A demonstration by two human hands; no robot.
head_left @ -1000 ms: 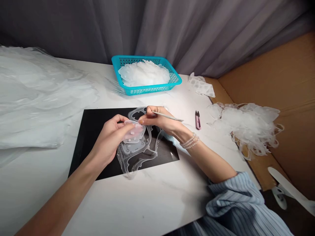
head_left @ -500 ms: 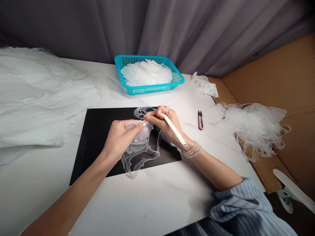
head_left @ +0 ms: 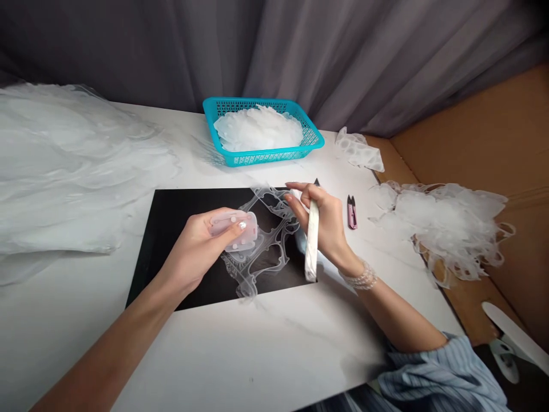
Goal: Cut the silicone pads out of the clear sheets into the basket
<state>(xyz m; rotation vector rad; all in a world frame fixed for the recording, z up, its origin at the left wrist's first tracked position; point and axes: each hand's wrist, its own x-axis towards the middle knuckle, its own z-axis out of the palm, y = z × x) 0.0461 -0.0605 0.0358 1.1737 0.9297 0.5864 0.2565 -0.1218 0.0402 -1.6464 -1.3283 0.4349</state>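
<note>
My left hand (head_left: 203, 243) is closed on a small stack of translucent, pinkish-white pieces (head_left: 246, 234) with round white dots, thumb pressed on top. Just beyond its fingers spreads a sheer white openwork scrap (head_left: 277, 237) with scalloped edges, over a black mat (head_left: 165, 240). In my right hand (head_left: 323, 214) is a white-wrapped stick-like tool (head_left: 313, 243); a dark pointed tip shows above the knuckles. The thumb and index finger are at the scrap's upper right; whether they pinch it I cannot tell.
A turquoise basket (head_left: 268, 159) of sheer white pieces stands at the back. Pink-handled thread snips (head_left: 352, 213) lie right of the mat. White scraps (head_left: 450, 223) are heaped by the cardboard wall (head_left: 493, 149). Layered sheer white fabric (head_left: 64, 171) covers the table's left side.
My right hand has moved right, away from my left hand, with the tool turned more upright. The openwork scrap has shifted rightward. My left hand still holds the dotted pieces.
</note>
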